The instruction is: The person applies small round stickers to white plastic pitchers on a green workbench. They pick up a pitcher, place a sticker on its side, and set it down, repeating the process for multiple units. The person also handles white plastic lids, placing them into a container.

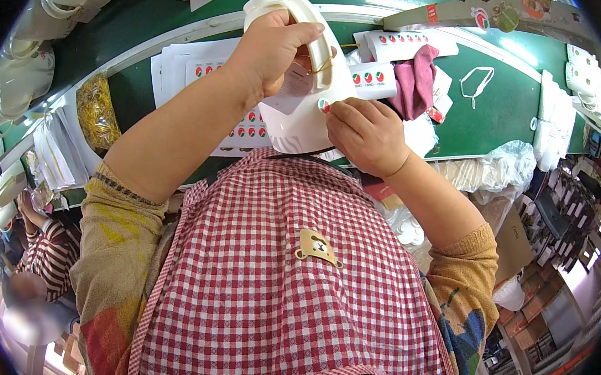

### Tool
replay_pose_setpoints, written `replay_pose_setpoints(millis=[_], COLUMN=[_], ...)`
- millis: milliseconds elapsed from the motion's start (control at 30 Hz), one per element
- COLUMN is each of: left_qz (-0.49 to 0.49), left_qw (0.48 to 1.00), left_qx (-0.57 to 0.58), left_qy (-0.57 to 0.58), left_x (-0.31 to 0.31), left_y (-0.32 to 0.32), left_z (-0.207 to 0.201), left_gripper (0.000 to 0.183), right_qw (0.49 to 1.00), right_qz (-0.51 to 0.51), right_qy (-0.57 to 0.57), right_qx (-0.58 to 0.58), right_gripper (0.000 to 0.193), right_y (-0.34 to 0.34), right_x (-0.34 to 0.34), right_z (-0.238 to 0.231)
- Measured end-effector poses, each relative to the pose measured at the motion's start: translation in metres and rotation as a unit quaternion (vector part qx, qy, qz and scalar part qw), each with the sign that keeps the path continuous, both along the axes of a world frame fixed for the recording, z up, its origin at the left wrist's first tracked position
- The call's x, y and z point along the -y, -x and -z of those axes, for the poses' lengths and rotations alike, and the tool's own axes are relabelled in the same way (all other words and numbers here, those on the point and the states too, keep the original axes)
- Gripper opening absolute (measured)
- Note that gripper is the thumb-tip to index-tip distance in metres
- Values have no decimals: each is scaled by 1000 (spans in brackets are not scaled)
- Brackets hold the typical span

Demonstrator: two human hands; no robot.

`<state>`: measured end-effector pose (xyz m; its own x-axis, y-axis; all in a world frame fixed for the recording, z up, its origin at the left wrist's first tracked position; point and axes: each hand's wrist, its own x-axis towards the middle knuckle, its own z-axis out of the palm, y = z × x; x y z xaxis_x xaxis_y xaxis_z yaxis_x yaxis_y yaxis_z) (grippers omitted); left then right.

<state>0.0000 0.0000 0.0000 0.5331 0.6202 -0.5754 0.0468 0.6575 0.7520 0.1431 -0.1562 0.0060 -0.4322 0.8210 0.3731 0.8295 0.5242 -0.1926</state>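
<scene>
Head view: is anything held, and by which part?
The left hand holds the white jug by its handle; the right hand touches a sticker, grip unclear.

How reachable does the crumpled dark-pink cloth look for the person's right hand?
Likely yes: the cloth lies uncovered beside the right hand, though that hand is busy at a small round sticker on the white plastic jug.

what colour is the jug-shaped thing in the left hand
The jug-shaped thing is white, seen best in the head view.

A white jug tilted at upper centre of the frame
I saw the left hand grip its handle while the right hand touched a round sticker.
</scene>
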Motion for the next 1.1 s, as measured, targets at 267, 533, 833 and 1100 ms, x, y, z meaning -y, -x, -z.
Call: replay_pose_setpoints(millis=[267,533,833,1100], left_qz=[-7,-16,-8,185], left_qw=[1000,1000,999,923], left_qx=[7,20,33,14], left_qy=[1,-3,16,-338], left_x=[1,3,0,-24], left_y=[0,1,18,-22], left_z=[-3,-2,-35,-57], left_gripper=[32,32,36,25], right_qw=[999,994,888,820], right_qz=[11,76,329,318], right_qy=[19,80,92,223], right_qx=[23,6,-308,-420], right_gripper=[17,37,38,20], right_y=[4,11,-34,-45], right_x=[3,18,26,59], right_z=[0,-2,1,11])
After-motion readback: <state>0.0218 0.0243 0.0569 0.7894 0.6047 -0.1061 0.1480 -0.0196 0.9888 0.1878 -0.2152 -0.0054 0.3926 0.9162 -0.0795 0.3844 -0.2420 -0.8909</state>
